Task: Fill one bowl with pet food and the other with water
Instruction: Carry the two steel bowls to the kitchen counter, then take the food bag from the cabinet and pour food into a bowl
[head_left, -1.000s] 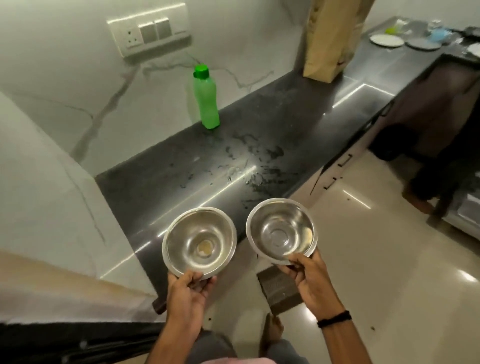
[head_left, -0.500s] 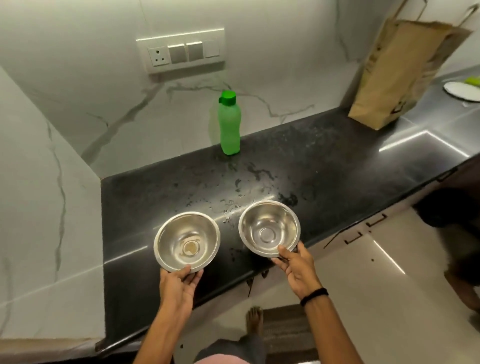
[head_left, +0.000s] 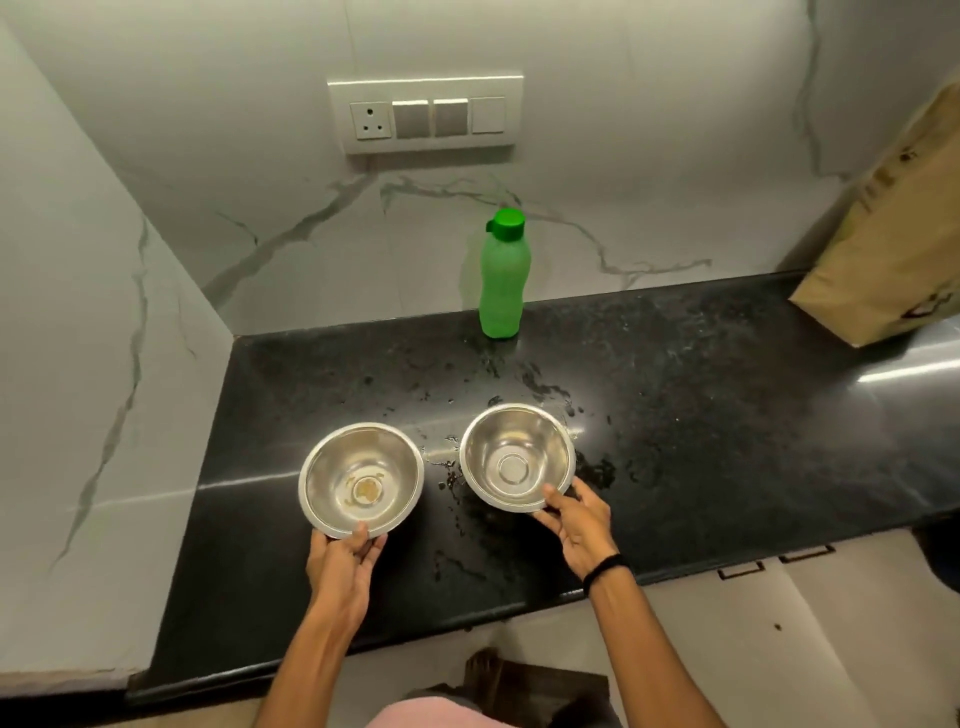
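Bowls, both unfilled, hang low over the wet black counter, perhaps resting on it: the left hand grips the left bowl by its rim at 6 o'clock, and the right hand pinches the right bowl at 5 o'clock. With the green bottle at 12 o'clock, the likely slips are a bowl skidding on the wet patch, or water poured onto the brownish residue in the left bowl.
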